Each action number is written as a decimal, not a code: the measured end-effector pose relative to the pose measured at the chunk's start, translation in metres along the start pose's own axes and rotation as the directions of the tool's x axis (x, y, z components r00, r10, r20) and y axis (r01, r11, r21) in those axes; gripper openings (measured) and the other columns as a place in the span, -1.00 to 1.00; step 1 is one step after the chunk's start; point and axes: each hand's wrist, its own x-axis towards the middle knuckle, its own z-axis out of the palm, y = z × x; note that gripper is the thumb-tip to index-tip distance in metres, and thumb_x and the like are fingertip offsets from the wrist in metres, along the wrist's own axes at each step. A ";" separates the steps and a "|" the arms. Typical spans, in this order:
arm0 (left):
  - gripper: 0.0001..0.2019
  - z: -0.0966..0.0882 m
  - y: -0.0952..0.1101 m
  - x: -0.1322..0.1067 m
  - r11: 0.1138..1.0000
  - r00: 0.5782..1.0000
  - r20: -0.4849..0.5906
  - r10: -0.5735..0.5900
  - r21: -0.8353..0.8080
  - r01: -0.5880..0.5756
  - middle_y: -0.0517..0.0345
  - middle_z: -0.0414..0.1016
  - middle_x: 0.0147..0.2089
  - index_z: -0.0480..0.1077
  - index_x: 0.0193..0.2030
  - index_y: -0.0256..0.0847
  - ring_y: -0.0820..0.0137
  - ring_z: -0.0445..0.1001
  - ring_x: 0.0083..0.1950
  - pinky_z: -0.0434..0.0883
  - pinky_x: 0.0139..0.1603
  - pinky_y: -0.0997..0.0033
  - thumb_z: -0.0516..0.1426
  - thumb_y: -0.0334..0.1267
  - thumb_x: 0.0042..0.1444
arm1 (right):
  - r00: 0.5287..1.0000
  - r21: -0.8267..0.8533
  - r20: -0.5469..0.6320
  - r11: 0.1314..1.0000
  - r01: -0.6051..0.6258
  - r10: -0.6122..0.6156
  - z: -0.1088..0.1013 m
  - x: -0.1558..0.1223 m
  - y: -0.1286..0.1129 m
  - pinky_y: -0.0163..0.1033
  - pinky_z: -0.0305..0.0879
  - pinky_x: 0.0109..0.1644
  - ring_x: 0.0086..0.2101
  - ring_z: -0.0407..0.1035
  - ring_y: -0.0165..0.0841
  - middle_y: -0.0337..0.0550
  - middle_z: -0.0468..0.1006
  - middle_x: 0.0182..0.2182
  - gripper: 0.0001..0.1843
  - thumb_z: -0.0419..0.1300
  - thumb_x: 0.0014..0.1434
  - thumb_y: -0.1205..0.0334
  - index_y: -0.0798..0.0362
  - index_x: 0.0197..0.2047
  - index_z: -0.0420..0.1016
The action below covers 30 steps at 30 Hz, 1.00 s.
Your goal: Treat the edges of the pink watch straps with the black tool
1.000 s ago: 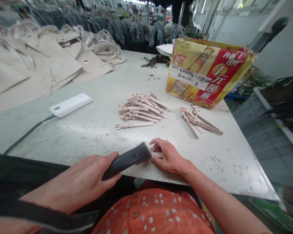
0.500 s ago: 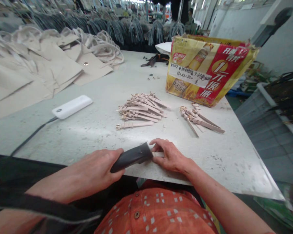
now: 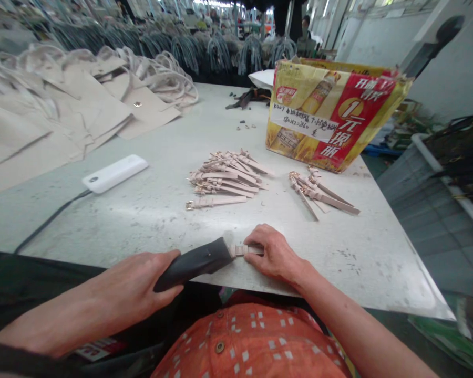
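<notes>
My left hand (image 3: 132, 291) is closed round the handle of a long black tool (image 3: 193, 262) lying along the near table edge. Its tip touches a small beige strap (image 3: 244, 250) with a buckle. My right hand (image 3: 274, 254) pins that strap flat on the table with curled fingers. Beyond them lies a pile of beige straps (image 3: 226, 176) with gold buckles, one single strap (image 3: 215, 202) at its near side, and a smaller bunch of straps (image 3: 319, 191) to the right.
A yellow and red cardboard box (image 3: 331, 123) stands at the back right of the white table (image 3: 150, 210). A white power bank (image 3: 114, 173) with a dark cable lies at the left. Beige bag pieces (image 3: 63, 110) are stacked at the far left.
My left hand has drawn the black tool back toward me and to the left, uncovering the strap's buckle end. My right hand has stayed on the strap.
</notes>
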 end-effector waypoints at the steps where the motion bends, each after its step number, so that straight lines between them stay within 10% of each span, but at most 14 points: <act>1: -0.56 0.002 -0.004 -0.001 1.000 1.000 -0.012 -0.004 0.006 0.004 -0.06 0.94 -0.08 0.78 -0.01 0.01 -0.14 0.90 -0.02 0.69 0.10 0.04 0.17 0.15 0.23 | 1.000 -0.002 0.005 1.000 -0.003 0.003 0.000 0.000 -0.001 -0.02 0.52 0.18 -0.01 0.61 -0.09 -0.06 0.77 -0.10 -0.82 0.65 0.35 0.40 0.00 -0.04 0.86; 7: -0.63 0.013 -0.023 -0.005 0.999 0.998 -0.068 -0.002 -0.040 -0.001 0.09 0.89 -0.20 0.70 -0.08 0.05 -0.02 0.85 -0.15 0.55 -0.05 0.13 0.13 0.14 0.32 | 1.000 -0.005 0.008 1.000 -0.002 0.002 -0.001 0.000 -0.002 -0.02 0.49 0.18 -0.02 0.58 -0.10 -0.08 0.74 -0.11 -0.84 0.66 0.36 0.37 -0.01 -0.04 0.87; 23: -0.62 0.001 0.005 0.030 0.999 0.993 -0.117 -0.005 -0.042 0.000 -0.05 0.85 -0.17 0.63 -0.09 0.02 -0.09 0.81 -0.14 0.57 0.02 0.05 0.14 0.18 0.22 | 0.998 -0.090 0.029 0.995 -0.049 0.052 -0.005 0.002 -0.008 -0.07 0.48 0.15 -0.04 0.61 -0.13 -0.10 0.79 -0.09 -0.81 0.59 0.34 0.38 -0.03 -0.01 0.85; 30: -0.46 -0.012 0.003 0.003 0.991 0.991 -0.095 -0.091 -0.106 0.081 -0.09 0.91 -0.09 0.67 -0.04 -0.04 -0.10 0.83 -0.07 0.59 0.02 0.03 0.09 0.29 0.19 | 0.983 -0.202 -0.081 0.969 0.143 -0.162 0.008 -0.011 0.000 -0.08 0.46 0.11 -0.01 0.68 -0.12 -0.04 0.89 -0.01 -0.68 0.40 0.39 0.59 -0.05 -0.05 0.82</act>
